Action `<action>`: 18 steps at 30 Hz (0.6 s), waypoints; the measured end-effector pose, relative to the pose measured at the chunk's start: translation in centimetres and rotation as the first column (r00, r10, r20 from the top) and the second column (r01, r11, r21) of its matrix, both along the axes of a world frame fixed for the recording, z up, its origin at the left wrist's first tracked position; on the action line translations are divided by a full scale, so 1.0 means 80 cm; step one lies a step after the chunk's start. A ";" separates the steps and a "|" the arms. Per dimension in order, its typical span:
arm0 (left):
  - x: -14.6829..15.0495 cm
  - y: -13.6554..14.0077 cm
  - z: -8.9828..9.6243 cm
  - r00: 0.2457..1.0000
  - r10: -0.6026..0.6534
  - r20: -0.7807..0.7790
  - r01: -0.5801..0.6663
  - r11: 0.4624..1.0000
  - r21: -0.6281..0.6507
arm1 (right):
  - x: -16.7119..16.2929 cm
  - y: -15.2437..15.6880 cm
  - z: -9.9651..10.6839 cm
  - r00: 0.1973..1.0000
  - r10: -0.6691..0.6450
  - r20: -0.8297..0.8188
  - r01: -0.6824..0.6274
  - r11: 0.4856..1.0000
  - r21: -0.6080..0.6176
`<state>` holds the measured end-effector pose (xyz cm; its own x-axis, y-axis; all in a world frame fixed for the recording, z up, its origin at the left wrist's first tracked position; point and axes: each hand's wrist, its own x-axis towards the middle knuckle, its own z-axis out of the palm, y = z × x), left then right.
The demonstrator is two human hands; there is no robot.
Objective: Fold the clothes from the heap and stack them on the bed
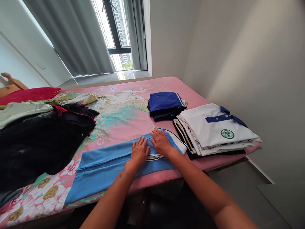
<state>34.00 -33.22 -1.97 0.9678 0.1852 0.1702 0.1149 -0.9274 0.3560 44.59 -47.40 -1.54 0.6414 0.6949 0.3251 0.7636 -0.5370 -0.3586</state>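
While both my flat, open-palmed hands, left hand (139,152) and right hand (161,142), press the blue shirt (107,167) near the bed's (133,117) front edge, I smooth outward evenly.

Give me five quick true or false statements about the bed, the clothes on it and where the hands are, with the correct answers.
1. Both hands lie flat on the light blue shirt. True: left hand and right hand press on it side by side.
2. The top shirt of the folded stack is red. False: it is white with a blue collar.
3. A dark pile of unfolded clothes lies on the left of the bed. True.
4. The bedsheet is plain grey. False: it is pink with a floral print.
5. The folded dark blue garment lies under the hands. False: it lies beyond them.
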 end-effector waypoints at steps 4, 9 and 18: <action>-0.015 0.008 -0.021 0.988 0.012 -0.151 0.000 0.997 0.079 | -0.005 0.012 -0.039 0.992 -0.030 -0.124 0.010 0.987 -0.159; -0.033 0.005 -0.021 0.986 -0.034 -0.163 0.037 0.999 0.016 | -0.002 0.004 -0.067 0.996 -0.041 -0.083 0.025 0.983 -0.184; -0.158 0.138 -0.009 0.906 0.337 -0.256 -0.306 0.940 0.152 | -0.006 0.002 -0.079 0.998 -0.065 0.013 0.066 0.955 -0.289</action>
